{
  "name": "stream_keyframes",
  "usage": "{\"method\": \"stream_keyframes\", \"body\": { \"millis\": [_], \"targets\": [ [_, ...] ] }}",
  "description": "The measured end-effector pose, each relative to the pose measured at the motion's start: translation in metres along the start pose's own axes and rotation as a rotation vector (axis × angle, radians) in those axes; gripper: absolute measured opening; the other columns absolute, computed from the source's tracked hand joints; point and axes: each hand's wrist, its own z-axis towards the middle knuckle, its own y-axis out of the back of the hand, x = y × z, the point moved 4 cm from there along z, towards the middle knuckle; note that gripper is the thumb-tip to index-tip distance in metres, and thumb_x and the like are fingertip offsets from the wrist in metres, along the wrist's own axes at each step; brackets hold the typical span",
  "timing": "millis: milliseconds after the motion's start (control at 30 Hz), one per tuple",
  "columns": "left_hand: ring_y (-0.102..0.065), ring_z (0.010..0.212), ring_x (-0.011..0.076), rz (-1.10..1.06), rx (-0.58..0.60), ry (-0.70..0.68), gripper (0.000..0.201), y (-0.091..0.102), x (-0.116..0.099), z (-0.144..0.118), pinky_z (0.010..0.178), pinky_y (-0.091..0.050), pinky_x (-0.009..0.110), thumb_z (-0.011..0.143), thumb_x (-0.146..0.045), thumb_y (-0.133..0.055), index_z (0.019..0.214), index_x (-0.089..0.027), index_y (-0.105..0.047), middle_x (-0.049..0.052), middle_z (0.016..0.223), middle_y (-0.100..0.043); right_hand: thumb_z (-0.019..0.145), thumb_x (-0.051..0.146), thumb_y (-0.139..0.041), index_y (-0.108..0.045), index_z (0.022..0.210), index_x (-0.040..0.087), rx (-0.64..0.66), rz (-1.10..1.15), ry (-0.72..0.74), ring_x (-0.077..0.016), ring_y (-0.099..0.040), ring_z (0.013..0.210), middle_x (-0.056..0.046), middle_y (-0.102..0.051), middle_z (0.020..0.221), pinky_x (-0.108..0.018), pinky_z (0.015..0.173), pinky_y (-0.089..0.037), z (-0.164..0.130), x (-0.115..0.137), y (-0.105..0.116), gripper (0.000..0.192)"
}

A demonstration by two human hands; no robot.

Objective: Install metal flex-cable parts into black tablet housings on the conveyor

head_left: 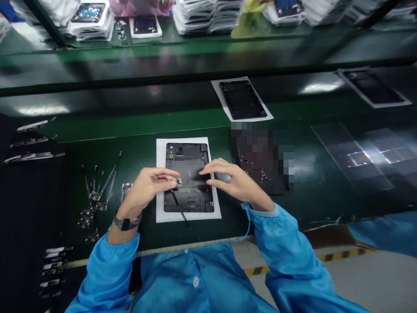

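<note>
In front of me a black tablet back housing (192, 169) lies on a white foam sheet (160, 152). Over its left side my left hand (153, 184) pinches a small circuit board (177, 181) between thumb and fingertips. From that board a thin black flex cable (178, 203) hangs down across the housing's lower part. My right hand (228, 176) reaches over the housing's right edge, thumb and fingers apart, with nothing visible between them. Whether its fingertips touch the housing I cannot tell.
Several small circuit boards with cables (94, 195) lie at left. A dark pad (260, 161) bears thin red-and-black wires at right. Another housing (243, 100) rests on foam behind. Clear film sheets (355, 156) lie further right. A shelf (156, 50) with stacked foam sheets (208, 17) spans the back.
</note>
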Motion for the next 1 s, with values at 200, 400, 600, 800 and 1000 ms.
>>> {"method": "stream_keyframes", "body": {
  "millis": [200, 400, 600, 800, 1000],
  "targets": [
    [-0.062, 0.064, 0.0120, -0.303, -0.286, -0.251, 0.025, 0.037, -0.020, -0.008, 0.057, -0.050, 0.021, 0.059, -0.016, -0.084, 0.080, -0.016, -0.070, 0.003, 0.075, -0.070, 0.092, 0.014, -0.056, -0.072, 0.111, 0.022, 0.282, -0.322, 0.104, -0.0227, -0.055, 0.089, -0.010, -0.061, 0.095, -0.036, 0.078, -0.046, -0.038, 0.005, -0.023, 0.026],
    [-0.061, 0.065, 0.0103, -0.354, -0.250, -0.238, 0.035, 0.025, -0.013, -0.001, 0.060, -0.051, 0.021, 0.058, -0.013, -0.083, 0.091, -0.014, -0.069, 0.001, 0.077, -0.067, 0.098, 0.022, -0.050, -0.075, 0.089, 0.018, 0.264, -0.412, 0.216, -0.0218, -0.053, 0.081, -0.012, -0.061, 0.091, -0.035, 0.073, -0.044, -0.035, 0.007, -0.035, 0.027],
    [-0.060, 0.066, 0.0106, -0.213, -0.203, -0.117, 0.024, 0.007, 0.002, 0.005, 0.060, -0.047, 0.022, 0.057, -0.017, -0.084, 0.073, -0.013, -0.066, 0.004, 0.077, -0.071, 0.098, 0.035, -0.056, -0.077, 0.099, 0.020, 0.201, -0.141, 0.127, -0.0191, -0.059, 0.076, -0.008, -0.072, 0.083, -0.031, 0.070, -0.046, -0.021, -0.012, -0.033, 0.026],
    [-0.059, 0.058, 0.0096, -0.173, -0.080, 0.025, 0.027, -0.019, 0.018, 0.007, 0.059, -0.049, 0.025, 0.056, -0.019, -0.083, 0.070, -0.013, -0.061, 0.005, 0.079, -0.073, 0.093, 0.039, -0.063, -0.078, 0.088, 0.018, 0.109, -0.066, -0.066, -0.0149, -0.059, 0.065, -0.005, -0.066, 0.073, -0.027, 0.064, -0.043, -0.012, -0.021, -0.039, 0.026],
    [-0.056, 0.056, 0.0087, -0.070, -0.020, 0.108, 0.027, -0.031, 0.029, 0.007, 0.051, -0.042, 0.020, 0.055, -0.018, -0.083, 0.069, -0.014, -0.061, 0.003, 0.073, -0.070, 0.087, 0.023, -0.065, -0.073, 0.081, 0.017, 0.062, -0.010, -0.061, -0.0152, -0.057, 0.068, -0.004, -0.062, 0.073, -0.027, 0.065, -0.044, -0.014, -0.009, -0.040, 0.011]
  ]
}}
